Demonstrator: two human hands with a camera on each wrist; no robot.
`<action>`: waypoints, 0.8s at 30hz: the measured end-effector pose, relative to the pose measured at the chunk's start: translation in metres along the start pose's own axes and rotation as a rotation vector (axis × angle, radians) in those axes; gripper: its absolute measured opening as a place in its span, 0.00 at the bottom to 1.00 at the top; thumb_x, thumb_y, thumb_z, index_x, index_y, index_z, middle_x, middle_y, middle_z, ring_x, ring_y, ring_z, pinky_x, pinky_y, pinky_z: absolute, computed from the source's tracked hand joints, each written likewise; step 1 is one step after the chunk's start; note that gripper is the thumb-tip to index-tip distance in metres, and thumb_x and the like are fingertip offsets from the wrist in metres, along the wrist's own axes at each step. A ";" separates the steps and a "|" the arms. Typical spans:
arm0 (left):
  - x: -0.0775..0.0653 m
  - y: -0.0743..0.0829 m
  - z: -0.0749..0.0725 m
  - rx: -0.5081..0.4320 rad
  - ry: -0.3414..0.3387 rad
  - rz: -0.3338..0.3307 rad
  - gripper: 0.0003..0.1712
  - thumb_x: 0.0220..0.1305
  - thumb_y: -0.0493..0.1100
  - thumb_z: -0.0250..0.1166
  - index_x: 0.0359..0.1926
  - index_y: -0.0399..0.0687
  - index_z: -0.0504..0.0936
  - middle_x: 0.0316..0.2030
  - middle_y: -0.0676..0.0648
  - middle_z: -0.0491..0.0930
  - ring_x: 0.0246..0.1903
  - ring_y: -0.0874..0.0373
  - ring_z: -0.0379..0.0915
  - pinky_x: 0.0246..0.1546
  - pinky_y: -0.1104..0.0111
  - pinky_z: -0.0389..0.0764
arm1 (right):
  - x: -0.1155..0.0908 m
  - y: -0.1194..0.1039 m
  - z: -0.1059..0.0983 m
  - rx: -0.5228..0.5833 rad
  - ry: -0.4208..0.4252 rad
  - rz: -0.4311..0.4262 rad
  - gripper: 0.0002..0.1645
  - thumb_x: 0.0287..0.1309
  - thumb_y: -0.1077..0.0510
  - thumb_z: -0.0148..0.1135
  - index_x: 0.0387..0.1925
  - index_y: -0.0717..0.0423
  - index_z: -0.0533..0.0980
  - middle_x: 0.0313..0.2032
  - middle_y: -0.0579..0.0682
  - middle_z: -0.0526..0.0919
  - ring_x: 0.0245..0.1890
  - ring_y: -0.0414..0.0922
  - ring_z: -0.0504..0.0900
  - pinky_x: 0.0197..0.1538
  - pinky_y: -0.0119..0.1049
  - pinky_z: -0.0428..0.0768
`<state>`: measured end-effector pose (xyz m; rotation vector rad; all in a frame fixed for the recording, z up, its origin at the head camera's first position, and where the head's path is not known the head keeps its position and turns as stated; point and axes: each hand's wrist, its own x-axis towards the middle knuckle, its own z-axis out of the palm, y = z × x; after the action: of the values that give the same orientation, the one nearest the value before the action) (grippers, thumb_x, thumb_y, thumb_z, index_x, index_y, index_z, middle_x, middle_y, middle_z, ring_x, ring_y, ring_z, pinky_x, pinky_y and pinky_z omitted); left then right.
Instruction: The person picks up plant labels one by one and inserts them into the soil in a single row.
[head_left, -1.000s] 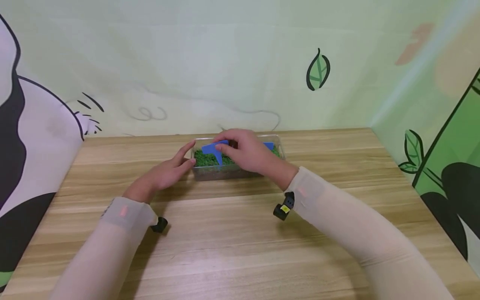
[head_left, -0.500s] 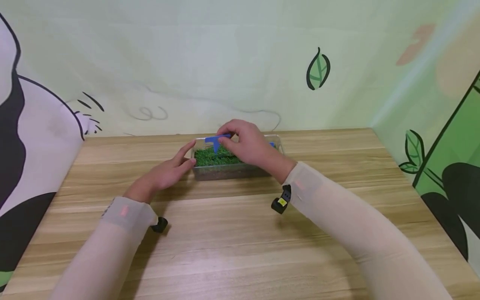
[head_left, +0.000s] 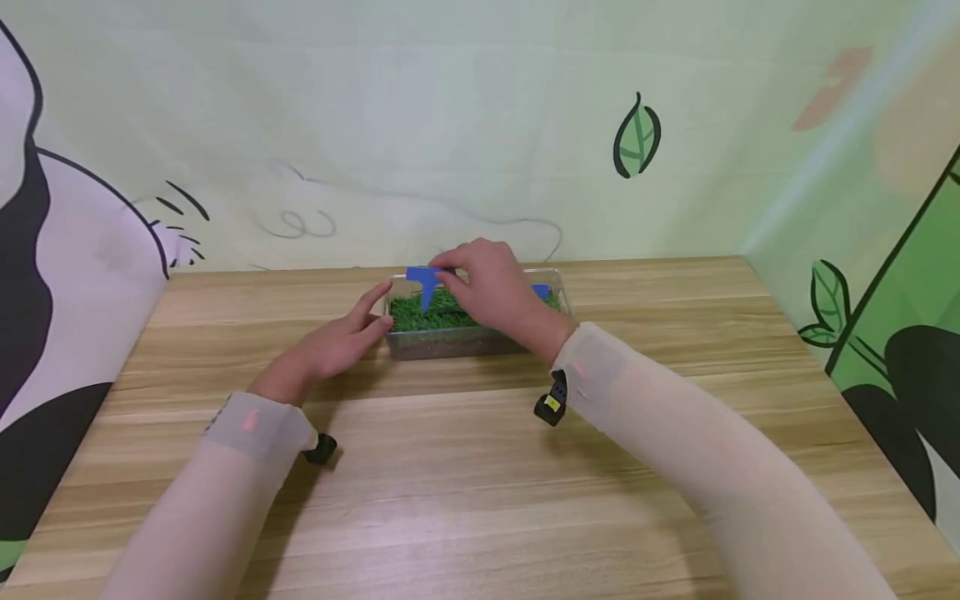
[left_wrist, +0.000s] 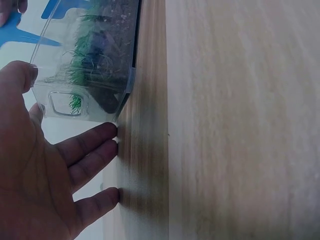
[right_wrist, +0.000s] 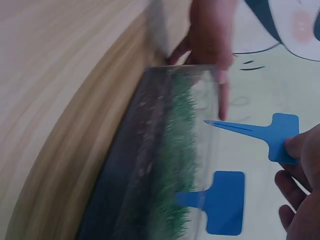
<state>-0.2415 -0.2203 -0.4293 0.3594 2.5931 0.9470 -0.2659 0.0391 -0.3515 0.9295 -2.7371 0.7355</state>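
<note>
A clear plastic box (head_left: 450,344) with dark soil and green grass (head_left: 408,314) stands on the table. My right hand (head_left: 487,283) pinches a blue T-shaped plant label (right_wrist: 283,131) by its wide head, between thumb and fingers. The pointed stem hangs down; in the right wrist view its tip is above the grass. Toward the box's right end a second blue plant label (right_wrist: 226,202) stands upright in the grass, partly hidden by my right hand in the head view. My left hand (head_left: 337,346) rests its thumb and forefinger against the box's left end, other fingertips touching the table (left_wrist: 240,125).
Behind the box, close to the table's back edge, rises a pale green printed wall cloth (head_left: 360,150). A small black camera (head_left: 552,404) hangs under my right wrist, another small camera (head_left: 321,449) under my left.
My right hand has raised the plant label from low by the front wall to above the grass, then shifted it slightly left. My left hand and the box have stayed put.
</note>
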 end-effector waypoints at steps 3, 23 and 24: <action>0.000 0.001 0.000 0.003 -0.003 0.001 0.37 0.76 0.68 0.38 0.76 0.85 0.29 0.71 0.37 0.67 0.64 0.30 0.68 0.66 0.35 0.61 | 0.001 0.003 0.005 -0.103 0.001 -0.047 0.14 0.71 0.51 0.60 0.52 0.46 0.85 0.45 0.44 0.89 0.47 0.45 0.83 0.60 0.49 0.74; 0.002 0.002 0.005 -0.011 0.014 0.012 0.37 0.77 0.67 0.39 0.77 0.83 0.31 0.69 0.37 0.69 0.64 0.32 0.69 0.65 0.36 0.62 | 0.004 0.013 0.017 -0.174 -0.064 -0.013 0.13 0.70 0.47 0.60 0.51 0.37 0.85 0.45 0.36 0.88 0.53 0.44 0.77 0.64 0.52 0.65; 0.001 0.002 0.005 -0.014 0.016 0.011 0.37 0.77 0.67 0.39 0.77 0.84 0.31 0.69 0.37 0.69 0.64 0.32 0.69 0.65 0.36 0.62 | 0.004 0.013 0.017 -0.175 -0.067 -0.011 0.13 0.70 0.47 0.61 0.51 0.37 0.85 0.44 0.36 0.88 0.52 0.44 0.77 0.65 0.52 0.65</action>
<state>-0.2406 -0.2158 -0.4322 0.3647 2.5999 0.9747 -0.2768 0.0369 -0.3705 0.9454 -2.7967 0.4609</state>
